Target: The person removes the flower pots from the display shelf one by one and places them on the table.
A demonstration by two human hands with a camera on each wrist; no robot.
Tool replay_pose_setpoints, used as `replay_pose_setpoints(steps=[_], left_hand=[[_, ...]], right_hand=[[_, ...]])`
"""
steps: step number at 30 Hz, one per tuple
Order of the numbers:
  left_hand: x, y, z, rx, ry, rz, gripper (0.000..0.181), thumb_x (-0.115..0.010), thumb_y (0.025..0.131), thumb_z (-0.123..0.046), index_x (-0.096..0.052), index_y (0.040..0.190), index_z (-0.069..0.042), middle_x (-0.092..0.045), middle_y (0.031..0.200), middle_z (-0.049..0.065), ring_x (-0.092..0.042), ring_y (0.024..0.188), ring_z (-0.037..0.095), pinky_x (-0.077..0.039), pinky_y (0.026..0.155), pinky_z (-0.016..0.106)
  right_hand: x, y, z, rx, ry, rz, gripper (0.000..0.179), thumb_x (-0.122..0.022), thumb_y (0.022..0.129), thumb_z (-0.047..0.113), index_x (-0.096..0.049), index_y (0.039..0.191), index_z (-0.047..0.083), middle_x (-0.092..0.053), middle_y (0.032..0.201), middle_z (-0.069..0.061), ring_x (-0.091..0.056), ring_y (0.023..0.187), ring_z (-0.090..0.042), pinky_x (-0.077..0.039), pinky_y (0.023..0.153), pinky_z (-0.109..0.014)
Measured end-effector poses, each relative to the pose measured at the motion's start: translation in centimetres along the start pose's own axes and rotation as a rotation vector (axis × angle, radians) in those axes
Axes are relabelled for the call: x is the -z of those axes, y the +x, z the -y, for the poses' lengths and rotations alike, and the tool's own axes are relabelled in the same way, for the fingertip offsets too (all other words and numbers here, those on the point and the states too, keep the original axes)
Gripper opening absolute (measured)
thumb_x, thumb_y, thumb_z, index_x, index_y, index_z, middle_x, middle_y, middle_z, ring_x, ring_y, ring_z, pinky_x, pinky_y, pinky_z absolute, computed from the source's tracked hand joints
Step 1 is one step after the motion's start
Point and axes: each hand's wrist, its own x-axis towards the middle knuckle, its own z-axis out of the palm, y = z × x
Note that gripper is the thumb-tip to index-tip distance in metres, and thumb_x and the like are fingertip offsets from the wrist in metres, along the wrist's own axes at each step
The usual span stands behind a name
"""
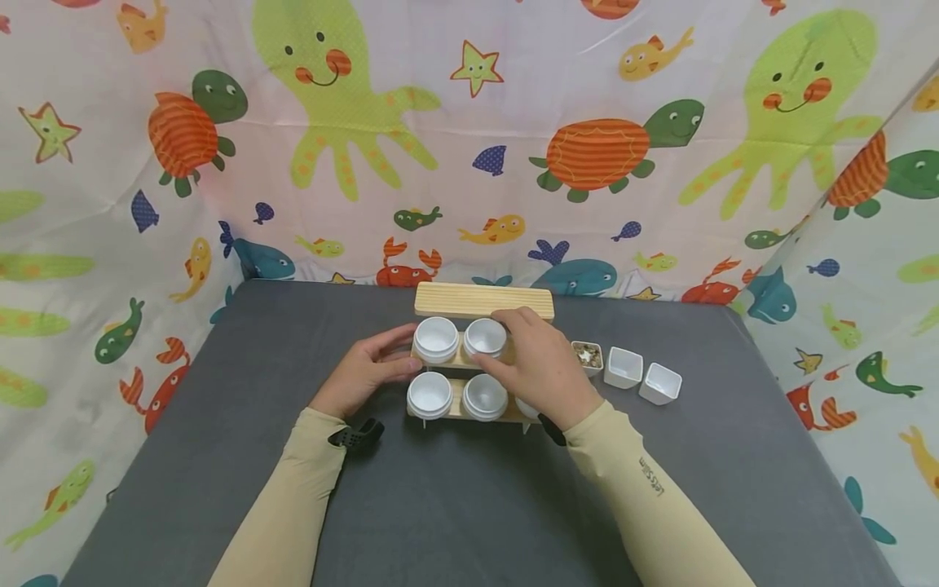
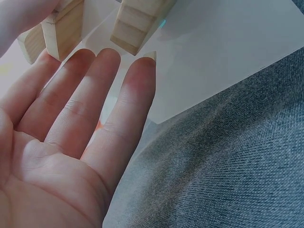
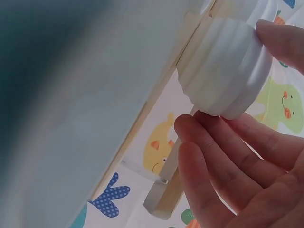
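Observation:
A stepped wooden rack [image 1: 469, 299] with clear supports stands at the middle of the table, its top tier bare. My right hand [image 1: 548, 368] grips a ribbed white round cup [image 1: 485, 336] on the middle tier, thumb on one side and fingers on the other. In the right wrist view this cup [image 3: 225, 69] sits at the tier's edge. To its left is another white cup [image 1: 436, 338]. My left hand [image 1: 367, 365] is at the rack's left end; its nearly straight fingers [image 2: 78, 111] touch the wooden board ends [image 2: 137, 26] in the left wrist view.
On the lower tier stand white cups [image 1: 429, 395], one partly hidden by my right hand. Right of the rack, three small square white dishes [image 1: 623, 368] form a row; the nearest one to the rack holds brownish bits and a pale star. A sea-animal printed curtain [image 1: 469, 179] surrounds the grey table [image 1: 455, 505].

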Motion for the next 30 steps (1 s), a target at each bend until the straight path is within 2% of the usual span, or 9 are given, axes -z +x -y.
replay_pose_setpoints(steps=[8, 30], left_hand=[[0.03, -0.04, -0.19, 0.028, -0.004, -0.010, 0.080, -0.089, 0.090, -0.039, -0.053, 0.160, -0.024, -0.059, 0.160, 0.006, -0.066, 0.140, 0.030, -0.062, 0.104, 0.043], [-0.16, -0.12, -0.30, 0.014, 0.024, -0.021, 0.077, -0.088, 0.092, -0.035, -0.054, 0.160, -0.024, -0.059, 0.160, 0.005, -0.066, 0.140, 0.029, -0.062, 0.106, 0.044]], right_hand=[[-0.05, 0.20, 0.18, -0.004, 0.004, 0.005, 0.060, -0.086, 0.091, 0.047, -0.068, 0.137, 0.011, -0.071, 0.132, -0.010, -0.072, 0.114, -0.029, -0.064, 0.097, -0.050], [0.56, -0.07, -0.03, -0.017, 0.010, 0.012, 0.061, -0.088, 0.090, 0.046, -0.070, 0.135, 0.010, -0.070, 0.132, -0.010, -0.070, 0.116, -0.029, -0.064, 0.099, -0.050]])
